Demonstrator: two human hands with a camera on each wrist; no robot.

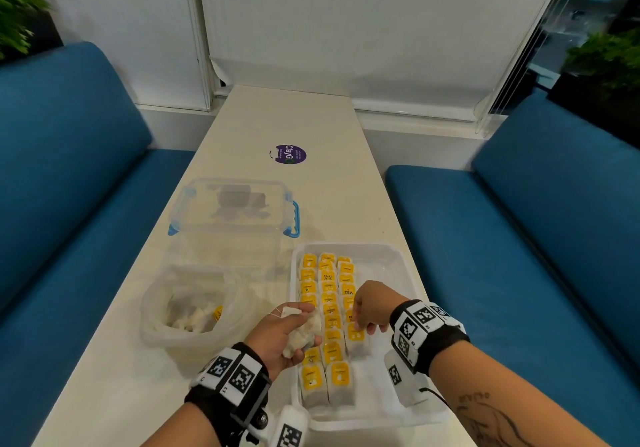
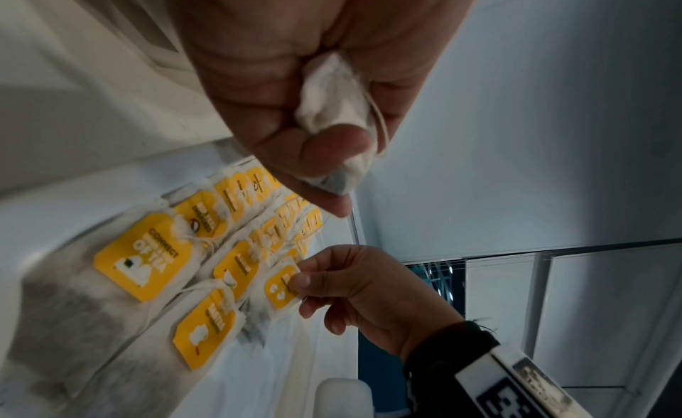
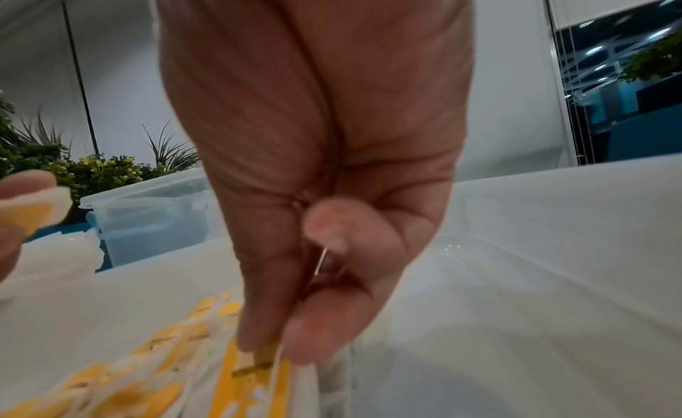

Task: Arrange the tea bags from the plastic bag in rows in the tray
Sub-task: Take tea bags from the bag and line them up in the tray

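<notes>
1. fingers of the right hand pinch a tea bag at the third row's near end in the tray, setting it down aligned.
2. left hand clutches a bunch of tea bags beside the tray, a ready supply.
3. plastic bag lies open at left.

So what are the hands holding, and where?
Left hand grips a bunch of tea bags by their pouches. Right hand pinches the yellow tag of one bag in the tray.
</notes>
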